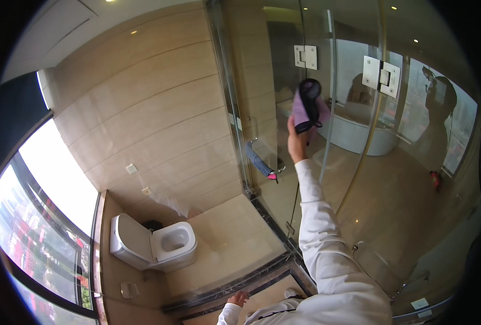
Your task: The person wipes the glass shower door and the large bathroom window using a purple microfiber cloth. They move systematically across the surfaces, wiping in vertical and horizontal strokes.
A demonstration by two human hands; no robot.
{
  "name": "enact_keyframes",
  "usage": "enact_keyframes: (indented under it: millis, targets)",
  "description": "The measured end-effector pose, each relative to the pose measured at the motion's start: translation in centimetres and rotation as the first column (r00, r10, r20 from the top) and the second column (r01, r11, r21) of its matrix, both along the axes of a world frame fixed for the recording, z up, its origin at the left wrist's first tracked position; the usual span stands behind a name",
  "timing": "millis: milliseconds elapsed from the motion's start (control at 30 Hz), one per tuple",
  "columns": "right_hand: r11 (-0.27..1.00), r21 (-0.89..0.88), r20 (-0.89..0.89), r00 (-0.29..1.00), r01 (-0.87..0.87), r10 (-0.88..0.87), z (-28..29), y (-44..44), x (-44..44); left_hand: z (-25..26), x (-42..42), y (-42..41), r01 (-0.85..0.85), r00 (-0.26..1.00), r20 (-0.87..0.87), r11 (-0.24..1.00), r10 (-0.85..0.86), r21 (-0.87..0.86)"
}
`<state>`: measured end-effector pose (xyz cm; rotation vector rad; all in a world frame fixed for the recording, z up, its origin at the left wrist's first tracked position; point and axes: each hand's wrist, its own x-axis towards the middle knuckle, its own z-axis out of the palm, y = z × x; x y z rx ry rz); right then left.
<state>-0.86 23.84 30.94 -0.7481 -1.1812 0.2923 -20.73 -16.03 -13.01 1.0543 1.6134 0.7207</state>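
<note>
My right hand (pixel 296 143) is raised at the end of an outstretched white sleeve. It grips a purple cloth (pixel 300 109) with black trim, folded over on itself, in front of the shower enclosure's glass (pixel 283 170). Whether the cloth presses on the pane cannot be made out. Low in the view, my left hand (pixel 238 299) hangs beside my body, fingers loosely apart and holding nothing. Above the cloth is a metal glass hinge (pixel 305 57), with a second hinge (pixel 382 76) to its right. A bar handle wrapped in blue-grey fabric (pixel 258 159) lies left of my right wrist.
A white toilet (pixel 175 243) with its lid up stands at the left behind glass, near a window (pixel 41 227). Dark stone sills (pixel 271 217) edge the floor. A bathtub (pixel 358 136) shows in the glass at right, with a person's reflection (pixel 439 105).
</note>
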Motion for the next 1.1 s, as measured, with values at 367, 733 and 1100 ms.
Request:
enact_keyframes:
  millis: [367,733,1100]
  targets:
    - [0.936,0.342,0.343,0.916,0.085,-0.209,-2.2,4.4,9.3,19.9,8.5,6.5,0.517,0.832,-0.432,0.769,-0.348,0.375]
    - [0.699,0.297,0.834,0.533,-0.65,0.141,-2.5,-10.5,-8.6,29.0,14.5,13.7,0.513,0.825,-0.555,0.558,-0.111,0.652]
    - [0.936,-0.181,-0.026,0.953,-0.301,0.301,-6.5,2.0,3.9,21.6,16.7,7.3,-0.574,0.814,0.286,0.629,0.505,0.524]
